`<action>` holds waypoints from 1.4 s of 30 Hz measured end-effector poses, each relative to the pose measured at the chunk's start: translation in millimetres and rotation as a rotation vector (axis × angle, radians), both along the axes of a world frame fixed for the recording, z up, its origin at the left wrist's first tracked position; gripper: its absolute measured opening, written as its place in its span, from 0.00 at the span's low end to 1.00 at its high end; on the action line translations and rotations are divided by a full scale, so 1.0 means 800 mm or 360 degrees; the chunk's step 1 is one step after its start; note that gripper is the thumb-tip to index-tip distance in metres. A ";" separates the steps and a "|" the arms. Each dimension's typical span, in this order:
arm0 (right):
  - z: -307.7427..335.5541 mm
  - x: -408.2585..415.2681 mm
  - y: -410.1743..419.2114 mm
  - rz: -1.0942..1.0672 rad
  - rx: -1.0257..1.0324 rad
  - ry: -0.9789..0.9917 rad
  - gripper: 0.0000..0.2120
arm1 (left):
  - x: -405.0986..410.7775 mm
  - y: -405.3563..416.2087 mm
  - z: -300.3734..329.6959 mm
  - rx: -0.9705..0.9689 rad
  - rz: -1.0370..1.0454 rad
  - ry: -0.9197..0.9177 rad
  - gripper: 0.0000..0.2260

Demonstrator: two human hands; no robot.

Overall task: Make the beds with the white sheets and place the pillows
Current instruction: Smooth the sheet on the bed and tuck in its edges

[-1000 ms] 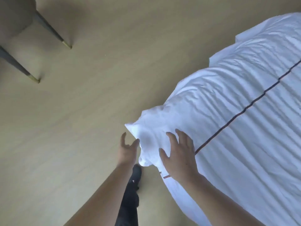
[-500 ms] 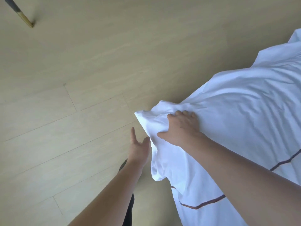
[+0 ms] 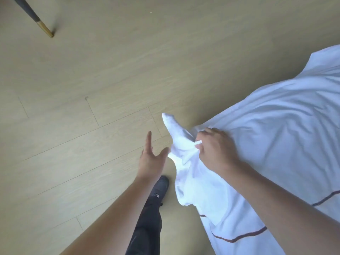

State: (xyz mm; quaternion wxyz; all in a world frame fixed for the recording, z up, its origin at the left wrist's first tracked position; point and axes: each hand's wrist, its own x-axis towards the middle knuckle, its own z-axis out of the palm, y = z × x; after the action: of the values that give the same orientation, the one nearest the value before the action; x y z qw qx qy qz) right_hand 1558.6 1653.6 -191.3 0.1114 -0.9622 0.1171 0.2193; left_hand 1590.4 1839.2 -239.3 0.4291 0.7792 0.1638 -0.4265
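A white sheet [image 3: 276,129] with a thin dark stripe covers the bed on the right and hangs down over its corner. My right hand [image 3: 215,150] grips a bunched fold of the sheet at that corner, fingers curled into the cloth, and a pointed tip of fabric sticks out to the left of it. My left hand [image 3: 151,159] is held out beside the bunched corner with its fingers straight and spread; its thumb is close to the cloth, and I cannot tell whether it touches. No pillow is in view.
Pale wooden floor [image 3: 92,107] fills the left and top of the view. A dark furniture leg with a brass tip [image 3: 36,21] stands at the top left. My dark trouser leg and shoe [image 3: 156,197] are beside the bed corner.
My right hand went from lying flat on the corner to gripping a bunch of sheet, pulling it up and left. The left hand stayed spread beside it. The view tilted down.
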 end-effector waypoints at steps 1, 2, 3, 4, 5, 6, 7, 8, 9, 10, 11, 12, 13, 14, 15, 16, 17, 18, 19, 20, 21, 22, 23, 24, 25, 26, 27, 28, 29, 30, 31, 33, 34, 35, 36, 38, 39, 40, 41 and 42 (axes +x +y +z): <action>0.013 -0.012 -0.002 -0.0038 0.0083 -0.0180 0.06 | 0.014 -0.003 0.009 -0.0087 0.0018 -0.0036 0.42; 0.027 -0.024 -0.002 -0.0075 0.0157 -0.0346 0.06 | 0.028 -0.006 0.021 -0.0192 0.0044 -0.0052 0.48; 0.042 -0.037 -0.001 -0.0141 0.0233 -0.0485 0.06 | 0.043 -0.009 0.035 -0.0319 0.0090 -0.0041 0.53; 0.056 -0.051 0.003 -0.0272 0.0320 -0.0597 0.05 | 0.057 -0.011 0.050 -0.0445 0.0145 0.0005 0.58; 0.071 -0.064 0.008 -0.0453 0.0425 -0.0693 0.05 | 0.070 -0.013 0.065 -0.0577 0.0187 0.0075 0.61; 0.084 -0.075 0.013 -0.0642 0.0509 -0.0778 0.06 | 0.080 -0.016 0.081 -0.0714 0.0195 0.0161 0.64; 0.098 -0.084 0.018 -0.0811 0.0565 -0.0847 0.07 | 0.086 -0.019 0.098 -0.0852 0.0151 0.0251 0.64; 0.111 -0.092 0.023 -0.0964 0.0602 -0.0906 0.07 | 0.086 -0.024 0.118 -0.0979 0.0052 0.0334 0.63; 0.125 -0.098 0.027 -0.1114 0.0635 -0.0955 0.08 | 0.081 -0.032 0.139 -0.1075 -0.0069 0.0389 0.61; 0.138 -0.103 0.030 -0.1270 0.0654 -0.0991 0.09 | 0.071 -0.041 0.161 -0.1134 -0.0159 0.0412 0.58; 0.153 -0.106 0.032 -0.1422 0.0672 -0.1018 0.09 | 0.057 -0.051 0.184 -0.1151 -0.0197 0.0384 0.56; 0.167 -0.110 0.033 -0.1554 0.0685 -0.1040 0.09 | 0.040 -0.062 0.209 -0.1130 -0.0197 0.0299 0.55; 0.182 -0.114 0.034 -0.1655 0.0696 -0.1053 0.09 | 0.023 -0.072 0.234 -0.1059 -0.0192 0.0166 0.55; 0.199 -0.118 0.032 -0.1735 0.0714 -0.1046 0.08 | 0.005 -0.081 0.257 -0.0956 -0.0208 -0.0020 0.54; 0.217 -0.124 0.029 -0.1806 0.0755 -0.0999 0.07 | -0.013 -0.088 0.281 -0.0874 -0.0269 -0.0258 0.53; 0.240 -0.130 0.024 -0.1876 0.0852 -0.0908 0.05 | -0.031 -0.094 0.306 -0.0830 -0.0358 -0.0501 0.51; 0.265 -0.137 0.016 -0.1951 0.1018 -0.0793 0.05 | -0.047 -0.100 0.329 -0.0818 -0.0488 -0.0735 0.50; 0.295 -0.147 0.002 -0.2042 0.1255 -0.0705 0.04 | -0.065 -0.107 0.354 -0.0815 -0.0668 -0.0959 0.49; 0.326 -0.159 -0.015 -0.2167 0.1517 -0.0660 0.05 | -0.082 -0.116 0.380 -0.0816 -0.0890 -0.1175 0.49; 0.358 -0.176 -0.036 -0.2307 0.1776 -0.0653 0.07 | -0.099 -0.126 0.403 -0.0823 -0.1148 -0.1347 0.50; 0.389 -0.197 -0.059 -0.2418 0.1995 -0.0648 0.10 | -0.120 -0.137 0.426 -0.0829 -0.1397 -0.1469 0.52; 0.422 -0.219 -0.081 -0.2482 0.2107 -0.0605 0.15 | -0.143 -0.148 0.446 -0.0808 -0.1581 -0.1582 0.55; 0.453 -0.238 -0.101 -0.2481 0.2103 -0.0509 0.22 | -0.169 -0.158 0.463 -0.0788 -0.1729 -0.1662 0.56; 0.481 -0.258 -0.119 -0.2420 0.2014 -0.0375 0.28 | -0.194 -0.167 0.480 -0.0776 -0.1872 -0.1733 0.57; 0.508 -0.278 -0.131 -0.2302 0.1849 -0.0209 0.32 | -0.219 -0.175 0.495 -0.0758 -0.1985 -0.1820 0.56; 0.535 -0.293 -0.138 -0.2140 0.1616 -0.0031 0.35 | -0.246 -0.181 0.506 -0.0753 -0.2063 -0.1923 0.54; 0.555 -0.309 -0.141 -0.1988 0.1331 0.0122 0.42 | -0.275 -0.184 0.518 -0.0762 -0.2112 -0.2029 0.51; 0.571 -0.324 -0.141 -0.1837 0.1055 0.0243 0.48 | -0.304 -0.185 0.529 -0.0795 -0.2155 -0.2130 0.49; 0.581 -0.337 -0.139 -0.1680 0.0863 0.0360 0.54 | -0.334 -0.184 0.540 -0.0847 -0.2222 -0.2201 0.46; 0.585 -0.354 -0.133 -0.1542 0.0726 0.0493 0.59 | -0.362 -0.182 0.552 -0.0897 -0.2280 -0.2259 0.43; 0.581 -0.375 -0.127 -0.1419 0.0580 0.0627 0.63 | -0.391 -0.178 0.560 -0.0928 -0.2314 -0.2297 0.39; 0.568 -0.429 -0.108 -0.1199 0.0253 0.0801 0.59 | -0.446 -0.160 0.570 -0.0900 -0.2442 -0.2267 0.38; 0.562 -0.460 -0.098 -0.1164 0.0151 0.0797 0.55 | -0.472 -0.148 0.574 -0.0875 -0.2526 -0.2277 0.41; 0.559 -0.491 -0.088 -0.1195 0.0136 0.0729 0.52 | -0.494 -0.135 0.576 -0.0839 -0.2599 -0.2307 0.45; 0.558 -0.523 -0.079 -0.1264 0.0198 0.0624 0.48 | -0.514 -0.122 0.575 -0.0810 -0.2614 -0.2312 0.48; 0.560 -0.588 -0.065 -0.1463 0.0432 0.0309 0.42 | -0.544 -0.098 0.568 -0.0825 -0.2488 -0.2131 0.53; 0.562 -0.619 -0.061 -0.1610 0.0575 0.0097 0.38 | -0.556 -0.090 0.571 -0.0873 -0.2407 -0.1964 0.54; 0.562 -0.648 -0.057 -0.1766 0.0718 -0.0131 0.34 | -0.567 -0.084 0.574 -0.0941 -0.2303 -0.1801 0.52; 0.560 -0.675 -0.054 -0.1942 0.0851 -0.0350 0.31 | -0.581 -0.081 0.576 -0.0991 -0.2189 -0.1656 0.50; 0.561 -0.700 -0.051 -0.2111 0.0986 -0.0568 0.28 | -0.595 -0.081 0.575 -0.1007 -0.2052 -0.1591 0.47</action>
State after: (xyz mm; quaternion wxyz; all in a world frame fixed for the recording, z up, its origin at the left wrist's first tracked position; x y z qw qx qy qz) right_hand 998.6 1612.4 257.2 0.5028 -0.6354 0.5852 -0.0302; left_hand 1114.5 1774.8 221.0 0.3218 0.6601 -0.6421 -0.2200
